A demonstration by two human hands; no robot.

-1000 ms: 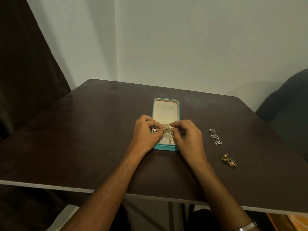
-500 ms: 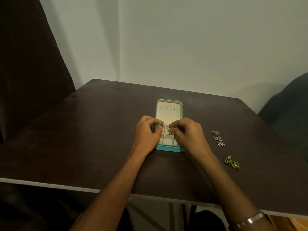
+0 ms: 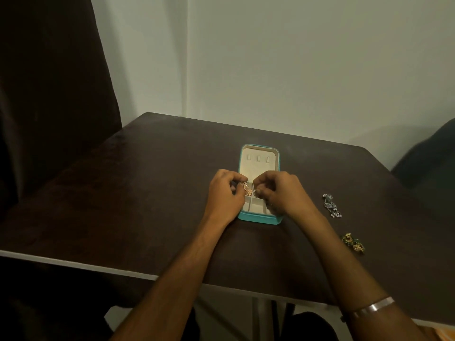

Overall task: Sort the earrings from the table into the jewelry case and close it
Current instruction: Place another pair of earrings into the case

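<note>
Head view: your left hand [image 3: 225, 196] still pinches the gold earring [image 3: 247, 188] over the jewelry case [image 3: 259, 219], now deeper; right hand [image 3: 280, 193] fingers curled beside it, its hold unclear.

The left hand [image 3: 225, 195] now shows more of the gold earring [image 3: 247, 189] in its fingertips over the jewelry case [image 3: 259, 219]; the right hand [image 3: 283, 193] curls tighter beside it.

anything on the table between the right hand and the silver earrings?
No. In the head view only bare dark table separates the right hand from the silver earrings; the green-gold earrings lie nearer the person.
</note>
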